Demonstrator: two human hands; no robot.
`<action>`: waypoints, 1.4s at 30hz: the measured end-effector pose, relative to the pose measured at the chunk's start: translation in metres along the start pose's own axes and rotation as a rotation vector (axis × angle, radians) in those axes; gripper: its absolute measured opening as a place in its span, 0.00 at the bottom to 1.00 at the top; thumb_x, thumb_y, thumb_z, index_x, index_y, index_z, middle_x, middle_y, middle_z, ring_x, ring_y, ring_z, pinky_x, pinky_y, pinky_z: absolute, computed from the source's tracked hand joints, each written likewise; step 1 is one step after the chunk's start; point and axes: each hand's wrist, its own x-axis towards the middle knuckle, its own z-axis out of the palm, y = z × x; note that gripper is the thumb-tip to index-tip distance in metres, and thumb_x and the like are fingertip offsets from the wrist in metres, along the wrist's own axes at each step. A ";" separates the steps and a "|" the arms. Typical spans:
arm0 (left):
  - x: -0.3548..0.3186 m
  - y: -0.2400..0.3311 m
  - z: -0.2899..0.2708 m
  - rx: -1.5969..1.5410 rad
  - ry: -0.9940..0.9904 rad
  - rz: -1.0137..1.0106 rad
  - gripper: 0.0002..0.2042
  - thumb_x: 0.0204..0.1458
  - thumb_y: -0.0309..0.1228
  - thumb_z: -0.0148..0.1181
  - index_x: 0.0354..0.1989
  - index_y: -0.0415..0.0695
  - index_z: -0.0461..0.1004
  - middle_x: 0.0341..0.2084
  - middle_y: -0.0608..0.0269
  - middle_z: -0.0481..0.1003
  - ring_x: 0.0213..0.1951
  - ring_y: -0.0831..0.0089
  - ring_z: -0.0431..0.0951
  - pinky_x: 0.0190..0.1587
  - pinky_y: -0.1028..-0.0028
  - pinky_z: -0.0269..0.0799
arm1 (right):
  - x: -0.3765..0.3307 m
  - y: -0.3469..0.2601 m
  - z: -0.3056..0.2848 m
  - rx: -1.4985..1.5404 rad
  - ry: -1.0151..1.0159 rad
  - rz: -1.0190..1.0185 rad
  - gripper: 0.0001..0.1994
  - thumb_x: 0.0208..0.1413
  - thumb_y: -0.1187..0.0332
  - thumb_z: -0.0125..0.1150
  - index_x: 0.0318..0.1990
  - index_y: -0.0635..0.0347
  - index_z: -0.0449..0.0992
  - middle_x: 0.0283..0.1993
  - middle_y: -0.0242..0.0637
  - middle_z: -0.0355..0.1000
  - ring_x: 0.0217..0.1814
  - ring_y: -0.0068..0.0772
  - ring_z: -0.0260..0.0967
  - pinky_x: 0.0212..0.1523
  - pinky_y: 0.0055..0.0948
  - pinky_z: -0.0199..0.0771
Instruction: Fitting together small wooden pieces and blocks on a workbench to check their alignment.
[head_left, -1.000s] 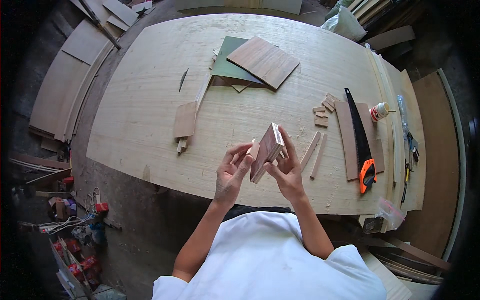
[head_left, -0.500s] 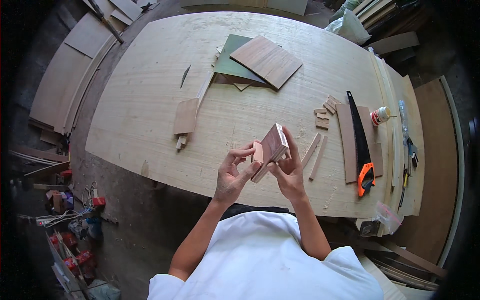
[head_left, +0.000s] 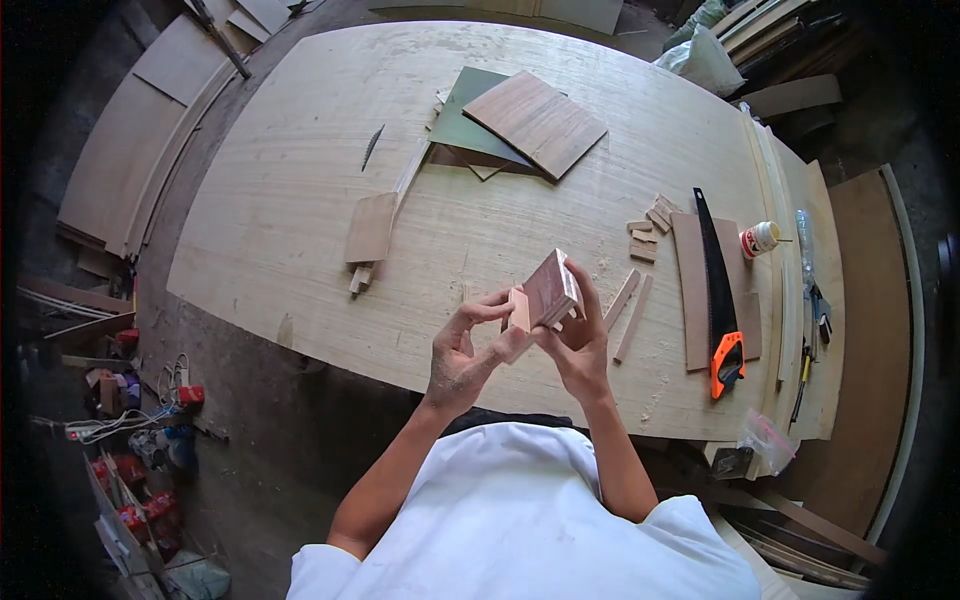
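Both my hands are raised over the near edge of a large plywood tabletop [head_left: 300, 200]. My right hand [head_left: 578, 340] grips a small reddish-brown wooden block assembly [head_left: 549, 288], tilted with its broad face up. My left hand [head_left: 462, 345] pinches a small pale wooden piece [head_left: 518, 310] against the left side of that assembly with thumb and fingertips. Two thin wooden strips [head_left: 628, 308] lie on the table just right of my hands.
A handsaw with an orange handle [head_left: 718, 290] lies on a board at the right, beside a small glue bottle [head_left: 760, 239] and several small wood offcuts [head_left: 648, 228]. Veneer sheets [head_left: 530, 122] are stacked at the far centre. A small board [head_left: 370, 230] lies left. Tools clutter the floor [head_left: 140, 440].
The hands and the wooden assembly have stayed nearly in place. My left fingers have shifted slightly on the small pale piece. The view has drifted a little.
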 end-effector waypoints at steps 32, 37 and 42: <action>-0.001 0.034 0.000 0.004 -0.052 0.123 0.13 0.52 0.26 0.67 0.45 0.43 0.72 0.57 0.46 0.72 0.62 0.62 0.68 0.65 0.61 0.57 | 0.008 -0.002 0.013 0.051 0.076 0.016 0.52 0.41 0.82 0.75 0.73 0.57 0.47 0.75 0.41 0.46 0.70 0.44 0.59 0.65 0.43 0.72; 0.004 0.032 -0.003 -0.012 -0.003 0.070 0.13 0.53 0.26 0.67 0.45 0.42 0.72 0.57 0.46 0.71 0.61 0.63 0.68 0.65 0.62 0.57 | -0.004 -0.004 0.017 -0.126 -0.057 -0.192 0.50 0.43 0.83 0.73 0.73 0.58 0.47 0.75 0.40 0.46 0.70 0.44 0.60 0.64 0.43 0.73; 0.007 0.033 -0.003 0.011 -0.028 0.091 0.13 0.53 0.27 0.67 0.44 0.42 0.72 0.57 0.46 0.71 0.61 0.64 0.68 0.65 0.62 0.59 | -0.008 -0.004 0.017 -0.135 -0.053 -0.170 0.51 0.42 0.84 0.73 0.73 0.58 0.48 0.76 0.38 0.46 0.70 0.43 0.59 0.65 0.41 0.71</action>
